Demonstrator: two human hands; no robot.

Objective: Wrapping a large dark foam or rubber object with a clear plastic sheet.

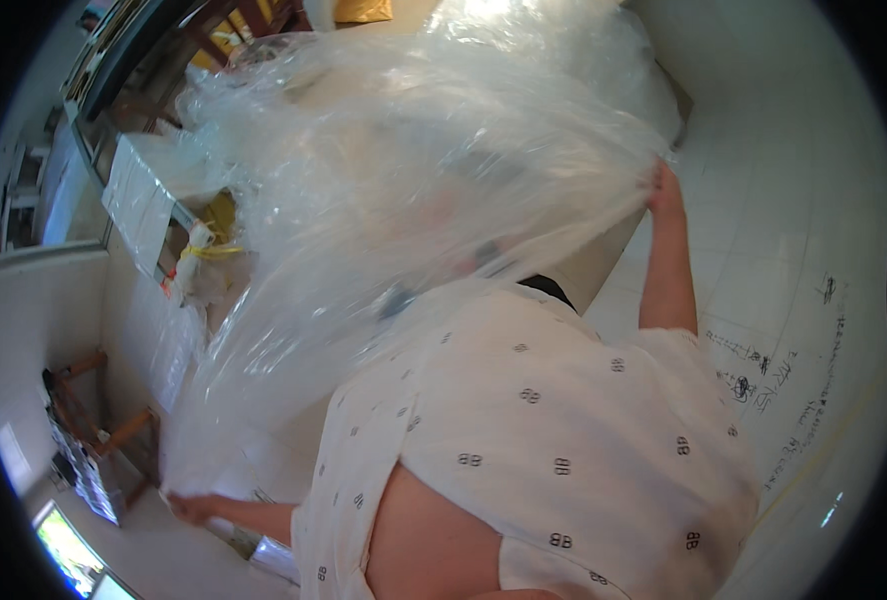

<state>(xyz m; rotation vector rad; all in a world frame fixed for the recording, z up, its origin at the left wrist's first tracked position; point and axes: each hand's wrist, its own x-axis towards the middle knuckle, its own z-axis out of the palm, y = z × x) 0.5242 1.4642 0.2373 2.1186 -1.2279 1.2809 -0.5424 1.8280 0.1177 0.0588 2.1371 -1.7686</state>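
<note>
A large clear plastic sheet [393, 180] is spread wide in front of me, wrinkled and shiny. My left hand [193, 508] is out at the lower left, its fingers closed on one edge of the sheet. With my arm raised on the right, my right hand [665, 188] grips another edge close to the wall. Between the two hands the plastic is stretched and slants down toward my shirt. Blurred dark and reddish shapes show through it, too unclear to name.
More bunched plastic [563, 50] lies at the far end. A tiled white wall [783, 200] with handwriting runs along the right. On the left are a white bundle tied with yellow string [203, 255], a wooden stool [113, 430] and a bright doorway [71, 550]. Dark wooden furniture [263, 20] stands at the back.
</note>
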